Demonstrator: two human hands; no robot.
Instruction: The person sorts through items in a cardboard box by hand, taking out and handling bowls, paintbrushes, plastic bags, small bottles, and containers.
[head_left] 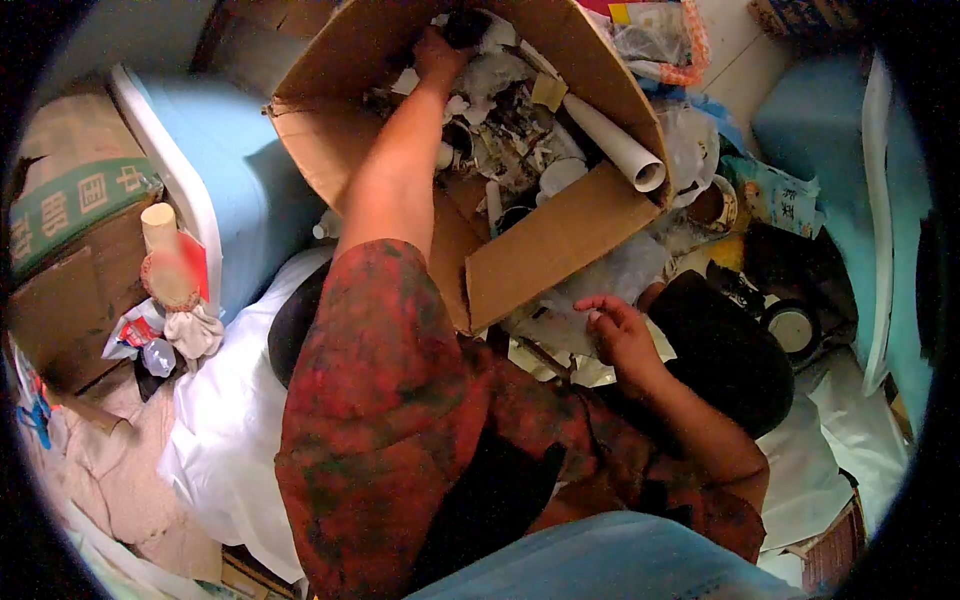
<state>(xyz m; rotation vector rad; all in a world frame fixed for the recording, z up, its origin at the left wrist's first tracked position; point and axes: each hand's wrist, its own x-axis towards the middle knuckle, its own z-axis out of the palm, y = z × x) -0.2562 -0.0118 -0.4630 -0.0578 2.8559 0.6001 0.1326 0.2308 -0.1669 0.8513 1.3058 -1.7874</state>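
My left hand (438, 58) reaches deep into an open cardboard box (560, 245), at its far end. Its fingers are closed around a black, rounded object (465, 28) whose kind I cannot make out. Below it in the box lies a heap of mixed scraps (500, 140), with crumpled clear plastic (492, 75) among them. A white cardboard tube (612, 140) leans along the box's right side. Outside the near wall, my right hand (618, 335) hovers with fingers apart and slightly bent, holding nothing. Clear plastic bags (560, 315) lie beside it.
Blue bins (235, 150) with white rims flank the box on both sides. At left are a taped carton (75, 190) and a white bag (235, 420). Right of my knee sits a round dark-rimmed object (790, 328). Packets and plastic (690, 150) lie right of the box.
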